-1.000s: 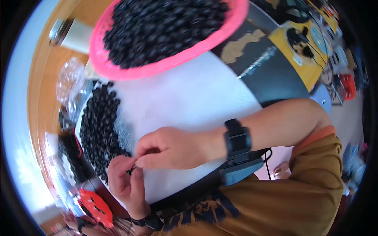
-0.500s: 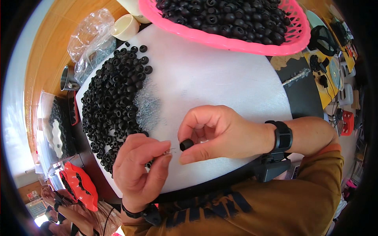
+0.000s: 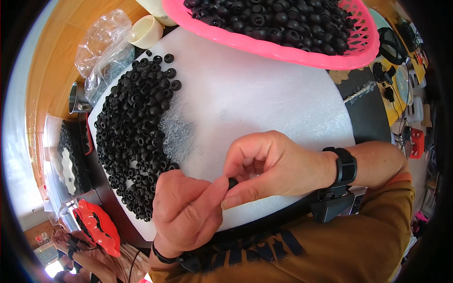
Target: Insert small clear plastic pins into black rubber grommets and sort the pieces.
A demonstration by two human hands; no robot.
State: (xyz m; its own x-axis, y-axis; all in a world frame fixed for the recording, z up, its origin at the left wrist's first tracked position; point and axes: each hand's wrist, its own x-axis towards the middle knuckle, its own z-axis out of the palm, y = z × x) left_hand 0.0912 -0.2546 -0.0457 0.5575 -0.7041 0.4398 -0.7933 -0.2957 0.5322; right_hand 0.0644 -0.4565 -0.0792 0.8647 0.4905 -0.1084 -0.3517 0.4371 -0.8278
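My right hand (image 3: 269, 165) pinches a small black rounded plastic cap (image 3: 232, 183) between thumb and fingers, low over the white foam sheet (image 3: 264, 99). Thumb and forefinger of my left hand (image 3: 191, 210) are pressed together against the cap's left side. Whatever lies between those left fingertips is hidden. Left of my hands spreads a large heap of similar black hollow pieces (image 3: 130, 122). Along its right edge lies a loose pile of tiny silvery wire springs (image 3: 177, 134).
A pink basket (image 3: 264, 49) full of rounded black pieces stands at the back. Behind the heap are a cream cup (image 3: 145, 32), a clear plastic bag (image 3: 101, 47) and a metal cup (image 3: 78, 98). A red tray (image 3: 101, 231) and another person's arm (image 3: 89, 259) are at lower left.
My left hand has moved right, bringing its pinched fingertips from a gap beside the black cap to contact with it. A tiny silvery piece seen at those fingertips is now hidden.
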